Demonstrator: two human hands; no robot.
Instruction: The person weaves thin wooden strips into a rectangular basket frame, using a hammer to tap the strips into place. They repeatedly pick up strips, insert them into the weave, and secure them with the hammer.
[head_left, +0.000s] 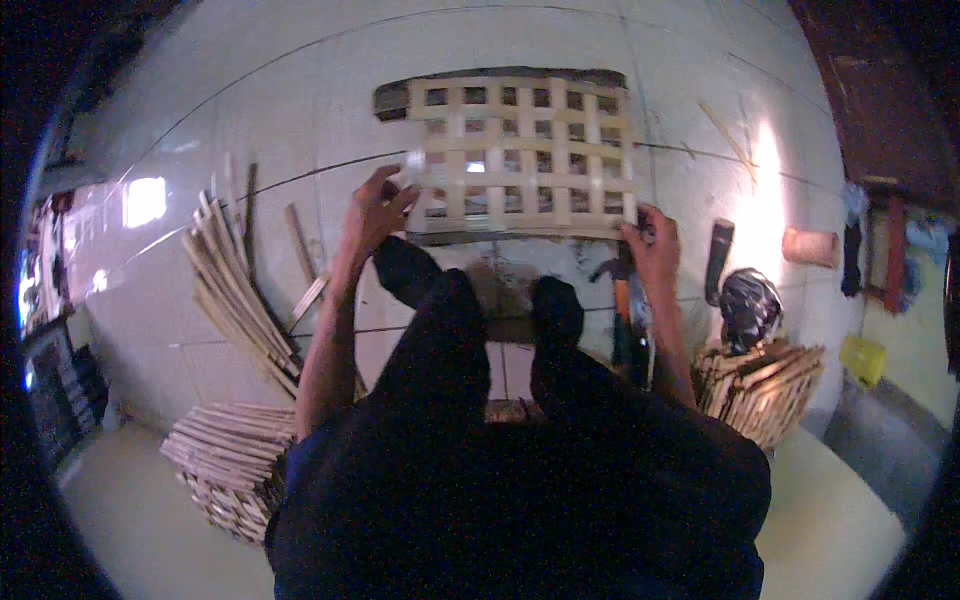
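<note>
A lattice panel of pale flat strips (525, 180), woven with square gaps, lies in front of me over a dark flat board (392, 98) whose edges show around it. My left hand (378, 212) is closed at the panel's near left corner, fingertips pinching its edge. At the near right corner my right hand (655, 245) has its thumb and fingers curled on the panel's edge. Close by my right wrist lies a hammer with an orange handle (622, 300). Between my feet, part of the floor shows dark marks.
Long loose strips (235, 275) fan out at the left. Stick bundles stand at the lower left (225, 465) and right (765, 390). A black plastic-wrapped bundle (750, 308), a dark cylindrical thing (718, 260) and a tan cylinder (810, 247) lie at the right; a yellow container (862, 360) is beyond.
</note>
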